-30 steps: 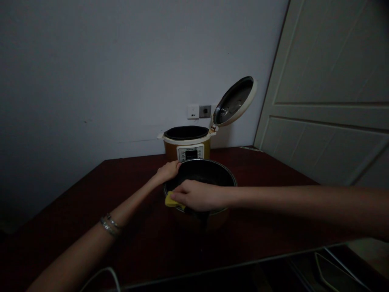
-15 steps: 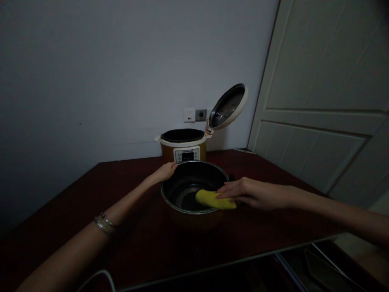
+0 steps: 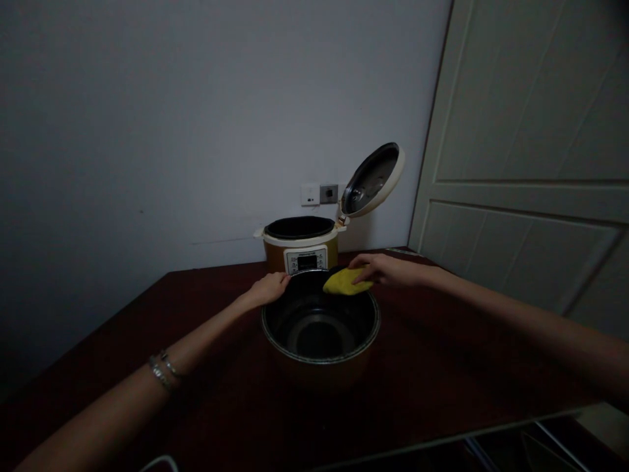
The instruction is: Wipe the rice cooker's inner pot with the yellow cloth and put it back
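From the head view I see a dark pot standing on the table, about midway between its left and right edges and nearer the far edge than the near one. My left hand is closed on the pot's far-left rim, thumb and fingers pinching the metal lip. My right hand reaches in from the right and presses a yellow cloth against the far-right part of the rim — fingers curled over the cloth, gripping it. The cloth lies partly over the lip and partly above the pot's inside. The two hands sit apart, on either side of the far arc of the rim, with the cloth between them and closer to the right one. A bracelet rings the left wrist.

Just behind the pot, by the far edge of the table, stands a cooker with its lid tipped up and open to the right. On the wall behind it is a socket; a door fills the right side.
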The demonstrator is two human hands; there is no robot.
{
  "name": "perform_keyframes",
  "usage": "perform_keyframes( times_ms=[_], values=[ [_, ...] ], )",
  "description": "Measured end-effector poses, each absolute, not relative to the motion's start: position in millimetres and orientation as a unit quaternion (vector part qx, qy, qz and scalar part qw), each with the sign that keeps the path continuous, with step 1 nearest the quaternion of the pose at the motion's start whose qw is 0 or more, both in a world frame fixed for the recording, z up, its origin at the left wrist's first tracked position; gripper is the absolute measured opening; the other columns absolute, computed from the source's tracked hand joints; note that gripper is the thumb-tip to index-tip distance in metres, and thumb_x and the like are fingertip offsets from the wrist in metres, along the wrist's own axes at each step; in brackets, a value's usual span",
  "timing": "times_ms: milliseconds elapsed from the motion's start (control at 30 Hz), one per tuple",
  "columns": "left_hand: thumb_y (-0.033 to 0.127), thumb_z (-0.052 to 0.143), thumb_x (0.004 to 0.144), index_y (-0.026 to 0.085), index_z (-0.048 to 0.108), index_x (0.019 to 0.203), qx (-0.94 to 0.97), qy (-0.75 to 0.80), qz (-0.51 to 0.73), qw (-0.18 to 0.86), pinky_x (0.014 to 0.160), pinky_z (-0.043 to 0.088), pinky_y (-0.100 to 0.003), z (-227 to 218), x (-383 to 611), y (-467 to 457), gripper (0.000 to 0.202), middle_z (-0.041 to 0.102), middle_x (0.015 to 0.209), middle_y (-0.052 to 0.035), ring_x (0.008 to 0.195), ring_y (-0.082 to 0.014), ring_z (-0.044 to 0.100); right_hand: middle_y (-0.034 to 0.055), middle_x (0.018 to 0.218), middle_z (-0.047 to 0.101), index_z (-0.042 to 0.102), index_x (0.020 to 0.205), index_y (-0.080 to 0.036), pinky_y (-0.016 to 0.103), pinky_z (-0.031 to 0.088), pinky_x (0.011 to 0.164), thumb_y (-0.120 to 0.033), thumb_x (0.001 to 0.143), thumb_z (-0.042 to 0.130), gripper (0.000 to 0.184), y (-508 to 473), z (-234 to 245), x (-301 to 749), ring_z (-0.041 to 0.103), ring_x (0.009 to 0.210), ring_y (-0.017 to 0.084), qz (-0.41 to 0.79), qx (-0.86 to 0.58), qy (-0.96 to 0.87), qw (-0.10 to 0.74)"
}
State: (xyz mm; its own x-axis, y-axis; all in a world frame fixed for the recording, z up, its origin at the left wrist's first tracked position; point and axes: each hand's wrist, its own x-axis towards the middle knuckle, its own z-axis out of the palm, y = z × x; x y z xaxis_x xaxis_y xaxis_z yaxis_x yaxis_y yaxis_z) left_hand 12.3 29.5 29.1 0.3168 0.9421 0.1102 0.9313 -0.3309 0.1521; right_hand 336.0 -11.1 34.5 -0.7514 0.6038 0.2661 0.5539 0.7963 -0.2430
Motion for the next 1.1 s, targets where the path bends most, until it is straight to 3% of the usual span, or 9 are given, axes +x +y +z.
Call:
perform_keyframes(
  times_ms=[133,267,367,467,567,667,767,967,1100],
  values=[
    [0.048,0.046,0.082,0.013,0.067,0.094,0.803,0.593,0.05,0.007,0.077,0.047,-0.039,55.2,20.5,22.1,0.042,0.068,0.1,-0.0199,0.091,-0.0313,0.064,0.0119,0.108,0.059,0.07,0.105,-0.019,0.036,0.046,0.086,0.002,0.073,0.049,0.044,-21.9,22.5,338.4,0.055,0.098,0.02,-0.024,-0.329,-0.919,0.217],
    [0.031,0.044,0.087,0.018,0.062,0.113,0.909,0.391,0.133,-0.056,0.092,0.042,-0.037,77.7,60.4,11.4,0.034,0.064,0.115,-0.0132,0.105,-0.0254,0.059,0.0112,0.104,0.063,0.069,0.107,-0.02,0.042,0.044,0.089,0.0,0.074,0.049,0.044,-31.2,12.4,334.3,0.053,0.103,0.023,-0.034,-0.309,-0.912,0.266],
    [0.027,0.041,0.091,0.018,0.053,0.126,0.977,0.187,0.103,-0.014,0.105,0.033,-0.034,72.6,101.3,12.0,0.038,0.054,0.132,-0.0108,0.125,-0.0206,0.046,0.009,0.108,0.065,0.069,0.105,-0.021,0.043,0.044,0.093,-0.007,0.077,0.049,0.037,-38.1,8.0,333.1,0.055,0.107,0.022,0.045,-0.319,-0.883,0.341],
    [0.022,0.046,0.089,0.019,0.044,0.135,0.994,0.092,0.053,0.04,0.109,0.029,-0.032,59.3,132.4,20.2,0.046,0.046,0.141,-0.0094,0.131,-0.0184,0.039,0.0059,0.105,0.068,0.07,0.098,-0.022,0.042,0.045,0.095,-0.021,0.08,0.052,0.025,-55.5,1.8,338.3,0.06,0.102,0.022,0.142,-0.394,-0.78,0.464],
    [0.023,0.047,0.089,0.023,0.047,0.133,0.991,0.081,0.016,0.102,0.106,0.032,-0.029,53.3,147.0,28.8,0.044,0.049,0.138,-0.0057,0.126,-0.0183,0.045,0.007,0.092,0.07,0.067,0.089,-0.02,0.038,0.054,0.078,-0.035,0.075,0.061,0.022,-83.2,-10.5,342.0,0.064,0.089,0.023,0.269,-0.465,-0.632,0.559],
    [0.024,0.049,0.088,0.025,0.056,0.125,0.982,0.097,-0.02,0.163,0.1,0.037,-0.027,57.3,150.6,34.0,0.037,0.058,0.129,-0.0038,0.118,-0.0185,0.053,0.0058,0.076,0.068,0.061,0.087,-0.017,0.028,0.054,0.052,-0.044,0.071,0.065,0.032,-110.8,-24.9,334.0,0.066,0.072,0.021,0.479,-0.461,-0.528,0.528],
    [0.024,0.054,0.086,0.028,0.06,0.122,0.971,0.083,-0.046,0.218,0.098,0.039,-0.026,65.2,151.0,37.6,0.037,0.061,0.126,-0.001,0.116,-0.0179,0.056,0.005,0.072,0.066,0.057,0.088,-0.016,0.019,0.046,0.04,-0.05,0.075,0.062,0.037,-129.0,-31.4,315.4,0.066,0.062,0.016,0.632,-0.442,-0.438,0.463],
    [0.027,0.062,0.08,0.028,0.061,0.12,0.961,0.115,-0.081,0.24,0.098,0.038,-0.025,71.3,154.6,45.5,0.041,0.061,0.125,0.0007,0.116,-0.0193,0.055,0.0052,0.075,0.067,0.053,0.081,-0.016,0.016,0.045,0.038,-0.051,0.076,0.064,0.037,-131.0,-29.7,287.4,0.067,0.065,0.015,0.653,-0.428,-0.434,0.449],
    [0.031,0.065,0.077,0.027,0.064,0.117,0.962,0.127,-0.085,0.226,0.091,0.043,-0.026,68.8,158.4,50.3,0.04,0.066,0.116,-0.0015,0.106,-0.0207,0.061,0.004,0.073,0.068,0.05,0.083,-0.017,0.016,0.043,0.036,-0.051,0.076,0.064,0.038,-127.7,-32.6,282.8,0.068,0.062,0.016,0.66,-0.435,-0.427,0.439]
  ],
)
